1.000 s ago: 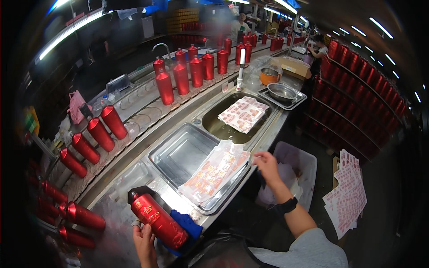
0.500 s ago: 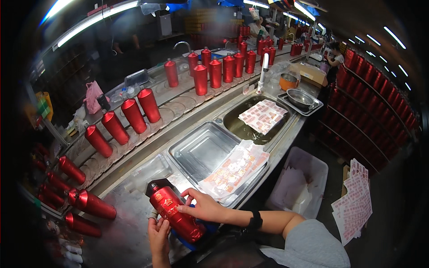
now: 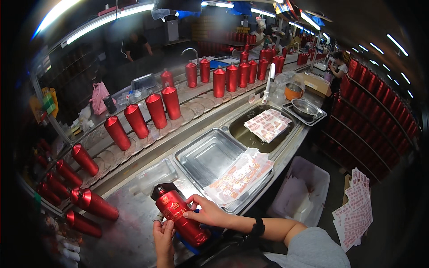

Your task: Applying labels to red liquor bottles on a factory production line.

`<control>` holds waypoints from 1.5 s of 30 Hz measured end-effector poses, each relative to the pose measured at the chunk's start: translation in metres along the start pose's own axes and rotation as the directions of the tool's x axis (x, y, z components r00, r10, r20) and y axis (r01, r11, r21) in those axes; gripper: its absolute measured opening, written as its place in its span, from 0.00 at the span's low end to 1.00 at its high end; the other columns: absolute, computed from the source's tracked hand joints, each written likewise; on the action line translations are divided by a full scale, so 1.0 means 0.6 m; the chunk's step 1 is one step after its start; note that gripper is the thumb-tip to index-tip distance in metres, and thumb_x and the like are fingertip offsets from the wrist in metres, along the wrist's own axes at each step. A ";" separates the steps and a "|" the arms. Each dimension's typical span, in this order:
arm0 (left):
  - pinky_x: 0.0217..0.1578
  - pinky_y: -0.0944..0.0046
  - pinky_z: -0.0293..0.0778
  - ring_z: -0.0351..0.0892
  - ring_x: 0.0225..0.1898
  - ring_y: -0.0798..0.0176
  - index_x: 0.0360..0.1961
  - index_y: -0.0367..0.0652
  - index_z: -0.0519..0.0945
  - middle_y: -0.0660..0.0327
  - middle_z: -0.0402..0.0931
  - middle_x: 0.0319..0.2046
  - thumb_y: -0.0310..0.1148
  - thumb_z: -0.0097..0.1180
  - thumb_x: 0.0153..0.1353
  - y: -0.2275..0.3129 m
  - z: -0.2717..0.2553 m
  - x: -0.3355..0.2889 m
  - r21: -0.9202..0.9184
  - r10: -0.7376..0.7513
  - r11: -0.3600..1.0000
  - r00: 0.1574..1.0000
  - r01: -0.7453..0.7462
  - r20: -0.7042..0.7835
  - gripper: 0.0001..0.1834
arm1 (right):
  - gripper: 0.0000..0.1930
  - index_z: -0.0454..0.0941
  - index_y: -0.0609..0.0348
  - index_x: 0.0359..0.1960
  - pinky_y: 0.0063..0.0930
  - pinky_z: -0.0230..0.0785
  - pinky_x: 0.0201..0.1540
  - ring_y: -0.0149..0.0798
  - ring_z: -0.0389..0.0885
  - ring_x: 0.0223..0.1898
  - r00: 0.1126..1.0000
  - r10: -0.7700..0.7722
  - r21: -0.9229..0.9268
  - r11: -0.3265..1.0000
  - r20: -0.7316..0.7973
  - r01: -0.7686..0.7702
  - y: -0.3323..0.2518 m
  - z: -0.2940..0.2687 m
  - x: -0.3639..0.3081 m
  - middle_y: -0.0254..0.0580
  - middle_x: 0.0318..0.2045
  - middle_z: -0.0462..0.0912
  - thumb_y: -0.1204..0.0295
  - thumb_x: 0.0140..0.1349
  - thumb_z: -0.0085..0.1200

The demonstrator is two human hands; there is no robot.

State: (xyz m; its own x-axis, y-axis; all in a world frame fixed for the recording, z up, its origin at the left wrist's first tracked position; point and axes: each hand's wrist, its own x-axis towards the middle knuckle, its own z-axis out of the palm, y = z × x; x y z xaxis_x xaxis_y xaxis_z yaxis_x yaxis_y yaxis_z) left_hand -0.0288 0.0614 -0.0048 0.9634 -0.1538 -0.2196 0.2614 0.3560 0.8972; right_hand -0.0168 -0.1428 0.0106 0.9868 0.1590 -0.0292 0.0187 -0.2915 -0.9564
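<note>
A glossy red bottle [image 3: 184,219] with gold lettering lies tilted in front of me, its neck end in a dark angular holder [image 3: 165,186] and its lower part on something blue [image 3: 192,249]. My left hand [image 3: 164,236] grips its left side with closed fingers; a pale wrap covers one fingertip. From the right, my right hand [image 3: 209,213] holds the bottle, thumb pressed on its printed face and fingers curled at the far side. Right of the hands, wet printed label sheets [image 3: 239,176] lie partly over a shallow metal tray [image 3: 208,152].
Another label stack [image 3: 268,125] sits in the water-filled sink [image 3: 239,129] beside a white tap [image 3: 269,82]. Red bottles [image 3: 154,111] line a plated conveyor [image 3: 147,138] beyond. A plastic bin [image 3: 301,187] stands below right, near hanging label sheets [image 3: 353,214]. Other people work farther back.
The view has shifted slightly, so the bench appears moved right and down. Bottles on the conveyor have moved along it. Both hands keep hold of the same bottle, with little change in grip.
</note>
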 end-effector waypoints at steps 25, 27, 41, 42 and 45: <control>0.38 0.76 0.70 0.77 0.39 0.74 0.61 0.41 0.63 0.62 0.78 0.45 0.37 0.59 0.62 -0.016 -0.034 0.019 -0.012 -0.041 0.999 0.999 0.041 0.020 0.29 | 0.18 0.68 0.58 0.45 0.17 0.64 0.33 0.22 0.68 0.31 1.000 0.020 0.149 0.989 0.007 -0.021 0.046 0.026 0.030 0.31 0.29 0.70 0.62 0.62 0.58; 0.37 0.77 0.69 0.77 0.39 0.75 0.61 0.42 0.63 0.62 0.78 0.44 0.37 0.59 0.62 -0.013 -0.034 0.025 -0.031 -0.051 0.998 0.999 0.052 0.018 0.29 | 0.18 0.68 0.58 0.45 0.18 0.63 0.33 0.22 0.68 0.31 0.998 0.059 0.114 0.992 0.015 -0.060 0.036 0.025 0.031 0.31 0.29 0.70 0.60 0.62 0.59; 0.37 0.75 0.71 0.76 0.36 0.78 0.59 0.44 0.65 0.69 0.77 0.41 0.38 0.53 0.66 -0.007 -0.013 0.016 0.003 -0.002 1.000 1.000 0.002 0.013 0.22 | 0.15 0.67 0.58 0.47 0.22 0.66 0.32 0.26 0.72 0.28 1.000 0.014 0.184 0.983 0.023 -0.018 0.049 0.015 0.023 0.33 0.29 0.71 0.65 0.64 0.55; 0.37 0.74 0.71 0.76 0.37 0.77 0.60 0.44 0.64 0.68 0.77 0.42 0.38 0.52 0.66 -0.007 -0.017 0.016 -0.002 -0.009 1.000 1.000 0.009 0.029 0.23 | 0.13 0.69 0.57 0.47 0.19 0.67 0.36 0.23 0.70 0.31 0.999 0.022 0.180 0.983 0.027 -0.026 0.057 0.016 0.025 0.30 0.31 0.71 0.68 0.64 0.54; 0.39 0.73 0.71 0.77 0.39 0.76 0.61 0.44 0.64 0.67 0.77 0.44 0.37 0.51 0.67 -0.003 -0.011 0.008 -0.008 -0.024 1.000 0.999 0.025 0.033 0.24 | 0.13 0.69 0.58 0.47 0.22 0.67 0.34 0.27 0.71 0.29 0.996 -0.087 0.183 0.979 -0.035 0.092 0.064 0.013 0.024 0.34 0.28 0.72 0.69 0.63 0.53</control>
State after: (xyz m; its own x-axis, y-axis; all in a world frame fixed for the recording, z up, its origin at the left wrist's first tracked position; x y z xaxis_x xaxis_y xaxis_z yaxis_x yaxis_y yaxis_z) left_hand -0.0241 0.0659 -0.0100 0.9543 -0.1927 -0.2286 0.2855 0.3598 0.8883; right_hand -0.0030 -0.1446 -0.0289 0.9865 0.1504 0.0647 0.0800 -0.0982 -0.9919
